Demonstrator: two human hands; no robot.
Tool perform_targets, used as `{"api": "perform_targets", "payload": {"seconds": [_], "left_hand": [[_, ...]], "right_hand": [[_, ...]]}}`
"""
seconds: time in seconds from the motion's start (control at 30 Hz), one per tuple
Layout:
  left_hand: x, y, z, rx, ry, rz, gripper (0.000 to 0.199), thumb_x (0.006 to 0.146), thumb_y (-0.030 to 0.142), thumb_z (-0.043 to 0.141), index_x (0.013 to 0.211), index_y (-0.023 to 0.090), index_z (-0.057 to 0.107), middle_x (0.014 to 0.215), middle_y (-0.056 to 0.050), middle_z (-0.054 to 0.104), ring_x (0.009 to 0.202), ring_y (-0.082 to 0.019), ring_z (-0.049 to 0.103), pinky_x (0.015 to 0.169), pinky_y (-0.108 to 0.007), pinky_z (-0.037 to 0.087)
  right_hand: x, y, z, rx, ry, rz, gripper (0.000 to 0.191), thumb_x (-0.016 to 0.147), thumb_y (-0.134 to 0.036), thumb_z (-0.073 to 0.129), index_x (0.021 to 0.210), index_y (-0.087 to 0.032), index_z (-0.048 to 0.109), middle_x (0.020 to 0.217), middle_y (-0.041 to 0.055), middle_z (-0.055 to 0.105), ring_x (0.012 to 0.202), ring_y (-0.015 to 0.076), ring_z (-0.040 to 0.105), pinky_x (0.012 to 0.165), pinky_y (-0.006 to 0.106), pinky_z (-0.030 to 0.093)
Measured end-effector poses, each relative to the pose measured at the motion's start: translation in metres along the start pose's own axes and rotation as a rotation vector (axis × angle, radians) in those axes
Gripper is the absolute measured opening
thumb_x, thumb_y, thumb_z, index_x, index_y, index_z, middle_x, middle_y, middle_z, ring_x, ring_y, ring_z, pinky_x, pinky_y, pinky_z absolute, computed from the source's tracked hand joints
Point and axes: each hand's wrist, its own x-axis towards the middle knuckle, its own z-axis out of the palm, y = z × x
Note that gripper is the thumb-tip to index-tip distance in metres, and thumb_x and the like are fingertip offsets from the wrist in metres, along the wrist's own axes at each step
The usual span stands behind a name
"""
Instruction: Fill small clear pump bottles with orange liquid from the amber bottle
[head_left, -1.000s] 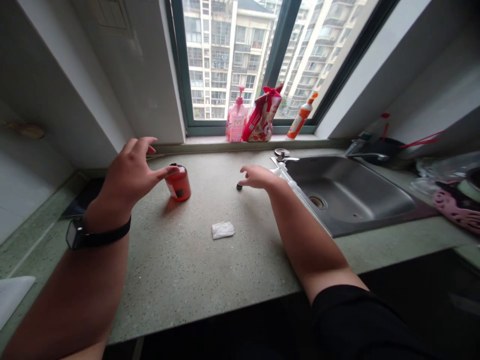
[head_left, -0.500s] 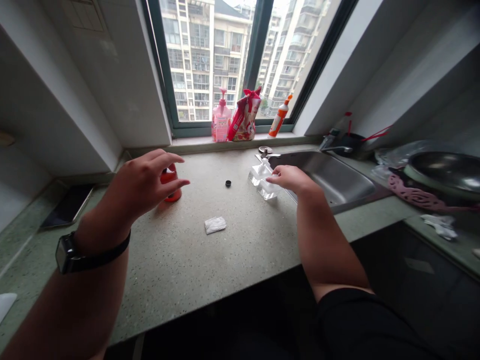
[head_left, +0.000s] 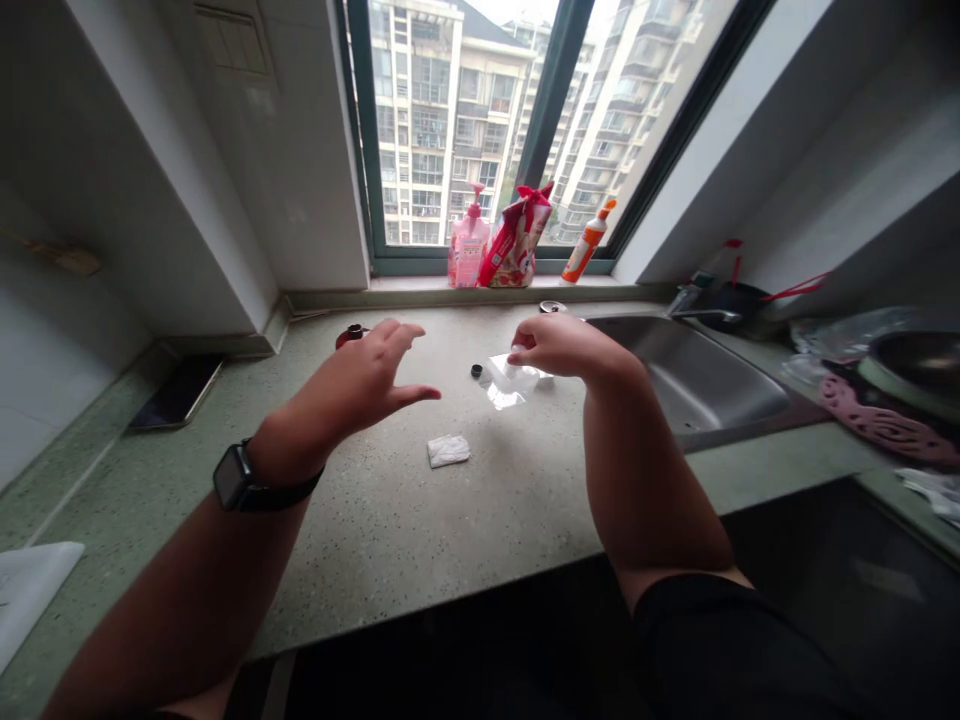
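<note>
Right hand (head_left: 562,348) above the worktop (head_left: 390,540), left of the sink (head_left: 705,375); fingers bent inward and closed on the upper part of a clear container (head_left: 501,385). Container see-through and glossy; whether one piece or two, cannot tell. Small black cap (head_left: 477,371) just beside it, on the left.

Left hand (head_left: 367,385) nothing in grasp, fingers spread, thumb well apart from the rest, the gap turned toward the container. Red bottle (head_left: 346,338) behind this hand, mostly hidden; its dark neck shows above the knuckles. Contact between hand and bottle: cannot tell. Black watch (head_left: 234,478) on the left wrist.

Folded white tissue (head_left: 448,451) flat on the worktop, nearer the person than the cap, between the two forearms. Dark flat slab (head_left: 178,393) at far left, near the wall.

On the window sill, left to right: pink pump bottle (head_left: 466,255), red bag (head_left: 517,245) close against it, then an orange-and-white bottle (head_left: 588,245), leaning in view, a little apart
</note>
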Motion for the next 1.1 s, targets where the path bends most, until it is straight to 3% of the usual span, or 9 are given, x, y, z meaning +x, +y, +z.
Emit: {"api": "perform_targets", "payload": {"seconds": [0.07,0.17,0.4,0.73,1.0,1.1], "left_hand": [[0.002,0.005,0.01,-0.001,0.018,-0.056,0.083,0.087,0.068,0.079,0.147,0.018,0.053,0.144,-0.019,0.064,0.118,-0.034,0.069,0.094,-0.042,0.055],[0.005,0.008,0.025,-0.013,-0.066,-0.097,0.083,0.086,0.071,0.079,0.144,0.016,0.055,0.145,-0.022,0.062,0.117,-0.036,0.069,0.095,-0.043,0.055],[0.013,-0.005,0.047,0.086,-0.273,-0.263,0.052,0.091,0.061,0.073,0.113,0.015,0.07,0.123,-0.018,0.07,0.1,-0.034,0.072,0.081,-0.04,0.052],[0.018,-0.014,0.051,0.05,-0.307,-0.256,0.044,0.088,0.056,0.077,0.105,0.016,0.07,0.11,-0.014,0.075,0.098,-0.032,0.072,0.08,-0.039,0.051],[0.02,-0.02,0.058,0.015,-0.311,-0.261,0.046,0.086,0.057,0.079,0.108,0.017,0.071,0.108,-0.012,0.075,0.097,-0.031,0.072,0.08,-0.037,0.051],[0.02,-0.022,0.058,-0.025,-0.301,-0.214,0.045,0.087,0.053,0.079,0.114,0.018,0.071,0.114,-0.012,0.075,0.104,-0.031,0.072,0.086,-0.037,0.052]], "right_hand": [[0.007,-0.025,-0.004,-0.011,0.028,-0.09,0.021,0.087,-0.043,0.082,0.094,-0.023,0.084,0.092,0.0078,0.08,0.082,0.0229,0.069,0.066,0.034,0.045],[0.02,-0.059,0.005,0.0,0.042,-0.206,0.021,0.088,-0.042,0.082,0.094,-0.023,0.084,0.093,0.0085,0.081,0.083,0.0239,0.071,0.066,0.034,0.046],[0.038,-0.106,0.055,-0.032,0.028,-0.319,0.017,0.092,-0.039,0.078,0.098,-0.023,0.082,0.107,0.0105,0.083,0.098,0.0279,0.074,0.069,0.034,0.047],[0.033,-0.105,0.07,-0.021,0.051,-0.304,0.025,0.097,-0.046,0.073,0.101,-0.023,0.08,0.11,0.0124,0.082,0.102,0.0292,0.074,0.074,0.034,0.052],[0.04,-0.097,0.072,-0.039,0.003,-0.457,0.016,0.1,-0.031,0.069,0.109,-0.021,0.079,0.12,0.0107,0.079,0.104,0.0253,0.074,0.077,0.031,0.049],[0.043,-0.09,0.074,0.008,-0.007,-0.542,0.025,0.1,-0.023,0.067,0.123,-0.025,0.076,0.127,0.0079,0.076,0.108,0.0239,0.073,0.083,0.03,0.05]]}}
